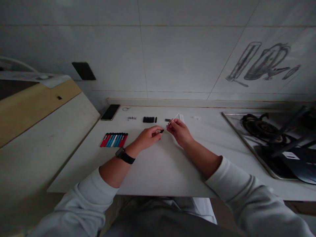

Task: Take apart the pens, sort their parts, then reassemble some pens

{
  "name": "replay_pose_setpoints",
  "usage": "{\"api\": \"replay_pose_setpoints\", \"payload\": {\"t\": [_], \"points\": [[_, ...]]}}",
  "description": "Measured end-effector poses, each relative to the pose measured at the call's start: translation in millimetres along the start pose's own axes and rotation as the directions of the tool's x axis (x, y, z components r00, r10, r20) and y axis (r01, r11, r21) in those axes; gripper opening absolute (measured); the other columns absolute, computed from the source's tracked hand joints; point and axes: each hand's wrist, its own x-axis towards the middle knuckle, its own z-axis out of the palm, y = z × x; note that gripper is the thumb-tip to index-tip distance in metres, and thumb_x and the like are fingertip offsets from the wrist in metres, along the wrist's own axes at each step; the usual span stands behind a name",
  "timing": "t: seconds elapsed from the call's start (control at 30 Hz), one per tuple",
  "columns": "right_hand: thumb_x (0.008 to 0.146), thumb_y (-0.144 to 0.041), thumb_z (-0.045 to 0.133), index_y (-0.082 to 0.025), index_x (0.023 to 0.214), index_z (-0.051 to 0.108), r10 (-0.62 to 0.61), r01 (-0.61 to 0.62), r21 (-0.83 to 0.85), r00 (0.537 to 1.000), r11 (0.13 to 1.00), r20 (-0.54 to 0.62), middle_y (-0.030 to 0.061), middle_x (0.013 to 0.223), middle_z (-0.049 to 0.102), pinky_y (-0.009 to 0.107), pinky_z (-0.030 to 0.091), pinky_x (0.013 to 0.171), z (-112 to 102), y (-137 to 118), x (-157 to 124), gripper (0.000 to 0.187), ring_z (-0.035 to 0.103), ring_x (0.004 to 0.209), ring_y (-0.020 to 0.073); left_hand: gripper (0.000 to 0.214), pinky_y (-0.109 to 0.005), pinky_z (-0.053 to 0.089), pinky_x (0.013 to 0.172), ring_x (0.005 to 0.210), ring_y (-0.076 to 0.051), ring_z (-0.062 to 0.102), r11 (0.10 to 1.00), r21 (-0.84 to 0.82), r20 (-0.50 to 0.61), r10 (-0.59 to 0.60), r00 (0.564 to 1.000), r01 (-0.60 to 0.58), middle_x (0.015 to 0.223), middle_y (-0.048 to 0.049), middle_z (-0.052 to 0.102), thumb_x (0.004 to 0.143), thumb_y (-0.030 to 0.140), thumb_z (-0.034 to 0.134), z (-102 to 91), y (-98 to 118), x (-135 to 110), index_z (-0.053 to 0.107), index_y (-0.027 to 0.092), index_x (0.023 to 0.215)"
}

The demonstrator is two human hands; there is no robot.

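My left hand (148,136) is closed in a pinch on a small black part (161,131), over the middle of the white counter (158,171). A dark watch sits on that wrist. My right hand (178,129) is closed on a thin white rod (174,117) that points up and away. The rod's near end meets the black part between the two hands. Beyond the hands lie a row of small black caps (148,119) and another small dark piece (167,119). Left of my left hand, several red, blue and white pen barrels (114,140) lie side by side.
A phone (110,112) lies at the counter's back left, with small springs (131,118) beside it. White rods (182,117) lie behind my right hand. A gas hob (271,141) fills the right side. A wooden-edged surface (37,105) stands to the left.
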Motion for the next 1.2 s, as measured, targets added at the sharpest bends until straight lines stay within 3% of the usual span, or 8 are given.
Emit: {"api": "replay_pose_setpoints", "payload": {"t": [0.33,0.6,0.73,0.8,0.9,1.0,1.1,1.2], "points": [[0.064,-0.057,0.087,-0.023,0.082,0.060,0.058,-0.052,-0.091,0.996,0.995,0.062,-0.0018,0.080,0.066,0.031,0.053,0.076,10.9,5.8,-9.8,0.047,0.063,0.077,0.0144,0.024,-0.030,0.054,0.077,0.083,-0.018,0.070,0.992,-0.121,-0.220,-0.062,0.974,0.036,0.091,-0.0047,0.073,0.085,0.035,0.072,-0.9,8.4,4.6,0.059,0.020,0.099],[0.069,-0.057,0.083,-0.022,0.081,0.061,-0.003,0.017,-0.148,0.996,0.989,0.092,-0.0021,0.080,0.067,0.029,0.051,0.076,18.7,8.1,-16.3,0.043,0.063,0.077,0.0135,0.029,-0.029,0.052,0.075,0.078,-0.017,0.068,0.971,-0.235,-0.194,-0.084,0.977,0.036,0.087,-0.0028,0.071,0.077,0.036,0.078,-1.4,11.0,6.0,0.059,0.019,0.092],[0.075,-0.060,0.078,-0.023,0.084,0.058,-0.106,0.111,-0.149,0.994,0.983,0.042,-0.0004,0.086,0.069,0.031,0.054,0.080,0.0,-16.8,6.7,0.042,0.065,0.080,0.0140,0.029,-0.028,0.051,0.071,0.076,-0.016,0.067,0.970,-0.234,-0.196,-0.107,0.975,0.060,0.085,-0.0025,0.071,0.076,0.035,0.079,-3.3,12.1,5.8,0.060,0.019,0.092],[0.080,-0.058,0.073,-0.024,0.088,0.058,-0.215,0.205,-0.270,0.977,0.941,-0.010,-0.0010,0.082,0.067,0.031,0.054,0.076,-22.1,-33.4,26.2,0.038,0.064,0.074,0.0136,0.028,-0.028,0.051,0.071,0.075,-0.015,0.067,0.974,-0.219,-0.206,-0.109,0.973,0.062,0.084,-0.0023,0.071,0.077,0.033,0.078,-4.0,11.5,5.5,0.061,0.019,0.093],[0.087,-0.045,0.065,-0.023,0.094,0.063,-0.350,0.210,-0.643,0.932,0.736,-0.096,-0.0003,0.077,0.066,0.029,0.051,0.068,-64.1,-51.0,51.3,0.023,0.061,0.066,0.0143,0.027,-0.028,0.052,0.074,0.077,-0.015,0.067,0.979,-0.194,-0.215,-0.097,0.972,0.054,0.086,-0.0025,0.072,0.078,0.032,0.078,-4.2,8.6,5.6,0.062,0.019,0.094],[0.089,-0.031,0.062,-0.021,0.100,0.069,-0.379,0.047,-0.931,0.920,0.362,-0.101,0.0037,0.083,0.072,0.031,0.050,0.074,-97.4,-52.6,62.1,0.017,0.064,0.072,0.0167,0.027,-0.029,0.053,0.075,0.079,-0.016,0.068,0.981,-0.190,-0.219,-0.088,0.972,0.046,0.086,-0.0023,0.072,0.077,0.032,0.079,-3.6,5.4,6.0,0.062,0.019,0.094],[0.089,-0.027,0.062,-0.021,0.108,0.073,-0.354,-0.067,-0.993,0.930,0.101,-0.099,0.0074,0.094,0.076,0.031,0.049,0.081,-109.2,-44.0,64.7,0.022,0.068,0.086,0.0202,0.028,-0.029,0.053,0.076,0.081,-0.016,0.068,0.980,-0.192,-0.222,-0.088,0.971,0.045,0.087,-0.0025,0.071,0.076,0.032,0.080,-3.7,4.6,6.2,0.062,0.019,0.094],[0.091,-0.029,0.060,-0.021,0.112,0.074,-0.307,-0.117,-0.993,0.946,-0.006,-0.109,0.0101,0.105,0.078,0.031,0.049,0.083,-107.0,-37.0,67.1,0.027,0.069,0.095,0.0227,0.028,-0.029,0.053,0.076,0.081,-0.016,0.068,0.981,-0.188,-0.221,-0.097,0.971,0.055,0.087,-0.0028,0.071,0.077,0.033,0.079,-4.6,5.5,6.3,0.062,0.019,0.094]]}}
